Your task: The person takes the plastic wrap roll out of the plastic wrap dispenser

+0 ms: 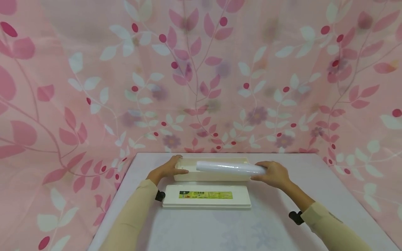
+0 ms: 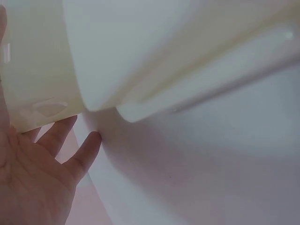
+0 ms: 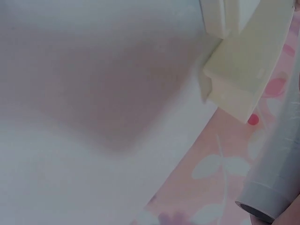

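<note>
A roll of plastic wrap [image 1: 230, 168], white and glossy, is held at its right end by my right hand [image 1: 274, 174]. It slants over a long cream plastic box [image 1: 213, 177], its left end over the box's inside. My left hand [image 1: 169, 168] grips the box's left end, thumb along the front and fingers toward the back. In the left wrist view the left hand [image 2: 42, 173] shows beside the box's end [image 2: 42, 61]. At the lower right of the right wrist view, the roll's dark hollow end [image 3: 255, 212] shows, the right hand mostly out of frame.
In front of the box lies its cream lid [image 1: 207, 203], bearing a yellow-green label [image 1: 205, 195]. Both rest on a table with a pale cloth [image 1: 201, 230]. A pink leaf-patterned curtain [image 1: 201, 87] hangs behind and along both sides.
</note>
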Demonstrator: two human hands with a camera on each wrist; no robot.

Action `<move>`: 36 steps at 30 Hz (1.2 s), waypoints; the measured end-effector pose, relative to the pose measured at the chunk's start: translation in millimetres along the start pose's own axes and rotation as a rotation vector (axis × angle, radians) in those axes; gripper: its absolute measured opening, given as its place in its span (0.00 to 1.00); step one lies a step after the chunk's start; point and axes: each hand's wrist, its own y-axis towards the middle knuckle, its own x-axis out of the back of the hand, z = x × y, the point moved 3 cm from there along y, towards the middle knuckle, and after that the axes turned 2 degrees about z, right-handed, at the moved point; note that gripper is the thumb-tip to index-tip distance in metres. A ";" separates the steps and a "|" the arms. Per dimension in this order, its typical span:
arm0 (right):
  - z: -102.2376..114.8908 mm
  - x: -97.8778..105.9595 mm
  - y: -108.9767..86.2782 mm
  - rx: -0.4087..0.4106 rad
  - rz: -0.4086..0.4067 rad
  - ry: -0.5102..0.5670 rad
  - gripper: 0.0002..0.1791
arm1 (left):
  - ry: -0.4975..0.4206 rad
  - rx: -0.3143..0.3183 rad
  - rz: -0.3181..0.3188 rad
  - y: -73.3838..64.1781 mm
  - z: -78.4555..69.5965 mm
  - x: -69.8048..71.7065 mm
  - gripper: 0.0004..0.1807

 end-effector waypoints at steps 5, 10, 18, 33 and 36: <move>-6.5 -0.1 -8.3 -0.031 0.012 0.013 0.38 | -0.006 0.023 -0.005 -3.5 -2.0 0.3 0.54; -12.4 -1.3 -15.0 -0.037 -0.004 0.006 0.37 | -0.001 0.016 -0.005 -2.9 -1.6 0.7 0.55; -19.1 2.2 -23.5 -0.036 -0.038 0.010 0.37 | 0.008 0.018 -0.002 -4.2 -0.1 0.7 0.55; -32.2 11.6 -27.3 -0.145 -0.122 0.015 0.37 | 0.009 -0.028 -0.005 -0.4 -3.1 1.7 0.56; -35.7 11.2 -29.3 -0.179 -0.124 0.017 0.39 | -0.001 -0.038 -0.007 -3.2 -5.0 2.4 0.56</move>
